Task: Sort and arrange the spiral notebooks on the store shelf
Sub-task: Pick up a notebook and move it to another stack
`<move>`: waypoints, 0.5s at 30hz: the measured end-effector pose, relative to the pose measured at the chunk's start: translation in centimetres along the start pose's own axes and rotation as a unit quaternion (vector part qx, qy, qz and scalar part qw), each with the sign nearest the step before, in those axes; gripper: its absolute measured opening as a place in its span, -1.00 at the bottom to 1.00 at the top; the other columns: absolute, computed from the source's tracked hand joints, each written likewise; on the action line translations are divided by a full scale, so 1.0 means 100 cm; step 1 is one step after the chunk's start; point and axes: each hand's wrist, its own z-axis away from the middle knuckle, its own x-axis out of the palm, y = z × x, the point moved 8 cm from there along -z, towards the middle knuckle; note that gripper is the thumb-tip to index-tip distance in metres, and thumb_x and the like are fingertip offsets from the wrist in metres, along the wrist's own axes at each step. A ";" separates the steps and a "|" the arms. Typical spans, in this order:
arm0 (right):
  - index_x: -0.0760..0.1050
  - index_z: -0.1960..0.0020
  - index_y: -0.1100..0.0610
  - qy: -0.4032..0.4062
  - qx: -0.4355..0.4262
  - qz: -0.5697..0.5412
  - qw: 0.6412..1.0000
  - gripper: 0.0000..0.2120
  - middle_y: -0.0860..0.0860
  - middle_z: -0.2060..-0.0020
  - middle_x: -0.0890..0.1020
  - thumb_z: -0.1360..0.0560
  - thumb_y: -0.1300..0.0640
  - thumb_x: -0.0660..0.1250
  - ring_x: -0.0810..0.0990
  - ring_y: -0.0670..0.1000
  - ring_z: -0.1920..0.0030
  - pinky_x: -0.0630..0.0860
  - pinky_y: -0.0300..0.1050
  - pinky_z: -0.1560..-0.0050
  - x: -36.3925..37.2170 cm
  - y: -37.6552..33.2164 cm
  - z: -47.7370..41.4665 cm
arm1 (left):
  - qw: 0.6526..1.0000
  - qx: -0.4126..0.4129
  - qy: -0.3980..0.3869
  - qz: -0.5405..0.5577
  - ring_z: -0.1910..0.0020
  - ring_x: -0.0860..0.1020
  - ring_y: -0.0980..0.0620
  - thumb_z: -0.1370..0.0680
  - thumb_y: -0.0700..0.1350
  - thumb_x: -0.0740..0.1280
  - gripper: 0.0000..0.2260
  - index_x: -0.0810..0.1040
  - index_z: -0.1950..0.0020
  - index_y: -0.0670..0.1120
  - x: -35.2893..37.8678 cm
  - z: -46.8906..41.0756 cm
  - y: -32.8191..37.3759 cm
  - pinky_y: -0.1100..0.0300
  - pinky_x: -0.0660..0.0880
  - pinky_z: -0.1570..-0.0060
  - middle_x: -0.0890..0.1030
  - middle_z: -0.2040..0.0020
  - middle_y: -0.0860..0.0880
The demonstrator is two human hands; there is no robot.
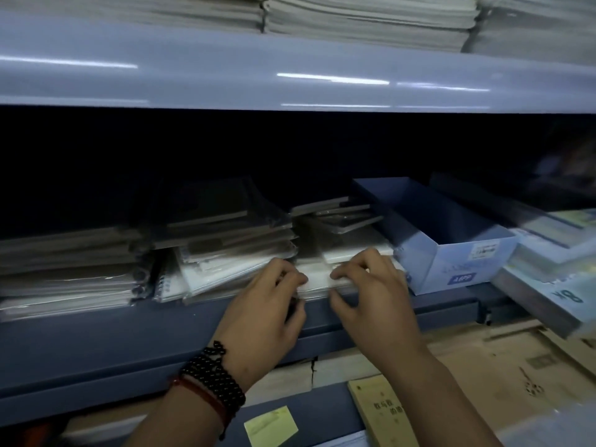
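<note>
Head view. Dim shelf (pixel 193 327). Landmark: blue box (pixel 451 250) standing on it, open at the top, white label on its front.

- Pile of wrapped notebooks (pixel 317 280): just left of the blue box, at the shelf's front lip. Pale covers under clear plastic.
- Left hand (pixel 267 308): left of the blue box, at the pile's far end. Fingers (pixel 290 275) curled over the top, thumb against the front, clamped on the pile.
- Right hand (pixel 374 291): just beside the blue box's left wall. Fingers curled over the pile's near end, thumb low on the front, likewise clamped on it.
- Bead bracelet (pixel 209 375): black, on the left wrist, below and left of the box, a red cord next to it.
- Farther left of the box: a taller stack (pixel 225 227), leaning. A wire binding (pixel 164 279) shows beside it.
- Above the box: stacks of paper (pixel 354 14) on the upper shelf.
- Below the box, to its left: yellow note (pixel 271 425) and tan booklet (pixel 380 411).
- Right of the box: blurred packs (pixel 548 285), one marked 8K.
</note>
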 end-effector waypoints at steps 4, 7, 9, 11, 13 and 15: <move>0.64 -0.14 -0.06 -0.026 -0.014 -0.002 1.000 -0.70 -0.16 0.01 0.38 -0.42 -0.06 0.52 0.41 -0.08 -0.09 0.36 -0.05 -0.18 0.001 0.014 -0.010 | 1.000 0.007 -0.017 -0.022 0.05 0.57 0.21 -0.57 0.09 0.25 -0.72 0.55 -0.24 0.08 0.000 -0.009 -0.005 0.14 0.61 0.10 0.49 -0.23 0.24; 0.63 -0.21 -0.12 -0.042 -0.020 -0.002 0.999 -0.66 -0.15 0.04 0.39 -0.46 -0.12 0.47 0.39 -0.10 -0.06 0.33 -0.07 -0.18 0.004 0.017 -0.010 | 1.000 0.004 -0.023 -0.017 0.06 0.53 0.31 -0.59 0.15 0.25 -0.71 0.54 -0.27 0.13 0.000 -0.010 -0.006 0.23 0.59 0.06 0.48 -0.27 0.30; 0.63 -0.22 -0.13 -0.027 -0.034 0.019 0.999 -0.68 -0.14 0.05 0.42 -0.50 -0.16 0.40 0.43 -0.08 -0.05 0.33 -0.05 -0.14 0.003 0.014 -0.008 | 0.999 -0.004 -0.030 0.014 0.09 0.49 0.37 -0.60 0.10 0.33 -0.72 0.53 -0.31 0.15 0.003 -0.009 -0.007 0.40 0.50 0.03 0.44 -0.28 0.34; 0.62 -0.21 -0.12 0.001 -0.049 0.057 0.997 -0.71 -0.11 0.04 0.47 -0.55 -0.17 0.33 0.48 -0.03 -0.02 0.36 0.00 -0.08 0.001 0.010 -0.007 | 0.999 -0.015 -0.028 0.042 0.14 0.49 0.40 -0.59 0.05 0.38 -0.71 0.52 -0.31 0.16 0.004 -0.010 -0.010 0.56 0.38 0.09 0.42 -0.25 0.37; 0.62 -0.21 -0.10 0.027 -0.063 0.096 0.993 -0.72 -0.06 0.01 0.52 -0.59 -0.15 0.27 0.52 0.01 0.00 0.39 0.03 -0.05 0.002 0.009 -0.005 | 0.997 -0.026 -0.024 0.067 0.20 0.54 0.31 -0.57 0.05 0.41 -0.70 0.53 -0.30 0.19 0.005 -0.011 -0.012 0.56 0.37 0.16 0.44 -0.23 0.38; 0.63 -0.19 -0.05 0.049 -0.075 0.096 0.991 -0.72 -0.02 0.00 0.59 -0.59 -0.12 0.27 0.56 0.06 0.03 0.45 0.04 -0.01 0.003 0.011 -0.002 | 0.996 -0.032 -0.023 0.076 0.27 0.55 0.23 -0.56 0.07 0.41 -0.70 0.53 -0.29 0.21 0.005 -0.012 -0.012 0.52 0.39 0.19 0.46 -0.23 0.38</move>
